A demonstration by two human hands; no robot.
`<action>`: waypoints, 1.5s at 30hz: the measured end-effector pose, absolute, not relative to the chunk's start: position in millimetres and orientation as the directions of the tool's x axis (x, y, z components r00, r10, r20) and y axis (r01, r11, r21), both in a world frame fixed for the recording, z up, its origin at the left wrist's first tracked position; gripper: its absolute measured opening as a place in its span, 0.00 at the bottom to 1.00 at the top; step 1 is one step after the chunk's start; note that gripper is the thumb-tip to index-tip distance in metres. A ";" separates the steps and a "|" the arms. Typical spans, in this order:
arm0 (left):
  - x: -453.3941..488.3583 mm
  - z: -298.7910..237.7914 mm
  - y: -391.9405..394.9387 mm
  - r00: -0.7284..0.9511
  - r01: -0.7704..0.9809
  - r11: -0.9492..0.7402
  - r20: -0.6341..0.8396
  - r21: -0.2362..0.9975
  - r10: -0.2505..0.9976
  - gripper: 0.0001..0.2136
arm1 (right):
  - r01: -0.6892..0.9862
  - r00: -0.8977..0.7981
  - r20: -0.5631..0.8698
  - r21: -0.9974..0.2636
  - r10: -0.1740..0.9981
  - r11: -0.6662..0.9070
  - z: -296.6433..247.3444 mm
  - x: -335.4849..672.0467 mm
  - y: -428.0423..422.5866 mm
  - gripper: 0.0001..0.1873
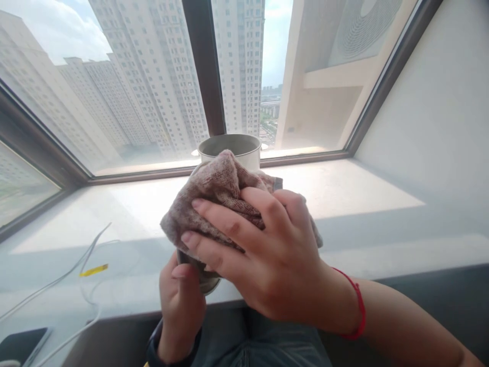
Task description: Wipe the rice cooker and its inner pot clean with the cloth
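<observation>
My right hand (267, 250) presses a crumpled brownish-pink cloth (214, 188), its fingers bent over it and the cloth spilling past both sides. Beneath it, my left hand (181, 295) is closed around the dark handle (188, 258) of an object that the cloth mostly hides. A rounded, shiny metal edge (211, 288) of that object shows below the cloth; its kind I cannot make out. Directly behind the cloth stands a pale pot (250, 160) with an open top, its lower part hidden.
The white windowsill (367, 188) runs below the dark-framed window (214, 102). On the left lie a thin white cable (57, 280) with a yellow tag (93, 270) and a phone (23, 344) near the front edge. A white wall (435, 132) bounds the right side.
</observation>
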State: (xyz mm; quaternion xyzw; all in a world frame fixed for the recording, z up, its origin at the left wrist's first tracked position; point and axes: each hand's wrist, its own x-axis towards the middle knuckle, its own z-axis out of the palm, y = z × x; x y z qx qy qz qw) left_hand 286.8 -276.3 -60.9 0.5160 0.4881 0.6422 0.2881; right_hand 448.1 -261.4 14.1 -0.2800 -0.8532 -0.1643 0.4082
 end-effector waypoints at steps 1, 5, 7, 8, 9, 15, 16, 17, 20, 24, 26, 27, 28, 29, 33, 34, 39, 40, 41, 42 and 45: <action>284.0 -58.4 -275.9 -0.288 0.140 -0.388 0.413 0.911 0.864 0.30 | 0.609 -0.539 0.775 0.087 0.331 0.789 18.5 447.9 -258.2 0.20; 277.6 -44.3 -275.9 -0.124 0.331 -0.477 0.539 0.814 0.833 0.18 | 0.587 -0.558 0.753 0.061 0.349 0.808 36.3 450.0 -245.3 0.20; 277.0 -38.7 -275.7 -0.017 0.447 -0.527 0.596 0.723 0.803 0.12 | 0.557 -0.499 0.766 -0.076 0.406 0.827 40.9 453.9 -237.0 0.18; 276.4 -36.9 -275.3 0.033 0.495 -0.552 0.620 0.671 0.784 0.11 | 0.532 -0.453 0.779 -0.153 0.433 0.833 40.8 456.7 -231.5 0.18; 275.2 -35.8 -274.8 0.083 0.536 -0.576 0.641 0.617 0.763 0.10 | 0.504 -0.395 0.797 -0.228 0.457 0.833 38.7 460.1 -224.8 0.17; 255.7 -30.9 -271.3 0.356 0.666 -0.692 0.696 0.280 0.623 0.10 | 0.374 -0.071 0.711 -0.631 0.700 0.680 -14.5 492.2 -169.2 0.21; 251.7 -28.6 -270.8 0.384 0.677 -0.699 0.700 0.231 0.602 0.11 | 0.387 -0.084 0.653 -0.675 0.753 0.628 -27.8 497.6 -162.5 0.22; 248.0 -26.1 -270.0 0.408 0.685 -0.704 0.702 0.187 0.584 0.11 | 0.415 -0.110 0.602 -0.695 0.791 0.587 -41.5 501.7 -158.5 0.22; 239.6 -19.1 -265.1 0.451 0.712 -0.697 0.704 0.086 0.548 0.12 | 0.582 -0.274 0.489 -0.601 0.828 0.548 -80.3 503.3 -163.9 0.22; 234.2 -17.0 -254.8 0.495 0.744 -0.666 0.706 -0.043 0.507 0.10 | 0.742 -0.466 0.365 -0.334 0.806 0.581 -109.5 489.1 -194.4 0.17; 232.9 -17.9 -251.1 0.562 0.721 -0.685 0.666 -0.104 0.491 0.08 | 0.716 -0.526 0.331 -0.324 0.783 0.618 -108.5 488.3 -204.2 0.17; 232.5 -18.4 -250.1 0.601 0.700 -0.702 0.637 -0.128 0.483 0.07 | 0.682 -0.531 0.336 -0.375 0.778 0.627 -104.5 491.4 -206.0 0.17; 232.3 -18.7 -249.8 0.634 0.679 -0.720 0.611 -0.144 0.475 0.07 | 0.638 -0.500 0.363 -0.460 0.786 0.618 -98.7 496.9 -206.1 0.16; 232.4 -19.0 -250.1 0.664 0.658 -0.737 0.583 -0.158 0.468 0.08 | 0.577 -0.422 0.399 -0.574 0.814 0.581 -91.7 504.2 -205.2 0.17; 240.1 -18.3 -254.7 0.766 0.582 -0.787 0.461 -0.203 0.448 0.12 | 0.019 -0.031 0.213 -0.977 0.976 0.214 -62.1 534.1 -204.5 0.28; 244.5 -17.5 -256.0 0.793 0.556 -0.803 0.427 -0.215 0.435 0.13 | -0.111 -0.047 0.106 -0.989 0.993 0.100 -56.0 538.3 -207.1 0.29; 267.6 -10.3 -258.7 0.877 0.417 -0.859 0.379 -0.295 0.296 0.11 | -0.230 -0.130 -0.155 -0.956 0.979 -0.181 -43.8 543.0 -227.6 0.17; 268.0 -8.8 -258.5 0.867 0.415 -0.849 0.424 -0.326 0.261 0.09 | -0.261 -0.095 -0.158 -0.949 0.983 -0.178 -45.7 545.9 -230.6 0.14; 265.8 -7.9 -258.0 0.839 0.434 -0.829 0.493 -0.353 0.230 0.06 | -0.298 -0.049 -0.149 -0.942 0.988 -0.157 -48.7 551.1 -232.5 0.12; 261.1 -7.7 -257.4 0.791 0.476 -0.800 0.574 -0.364 0.210 0.06 | -0.325 0.000 -0.128 -0.938 0.992 -0.121 -52.3 558.9 -233.3 0.09; 236.5 -14.4 -255.2 0.582 0.652 -0.711 0.774 -0.263 0.247 0.21 | -0.323 0.169 -0.062 -0.946 0.984 -0.005 -61.5 593.6 -228.8 0.12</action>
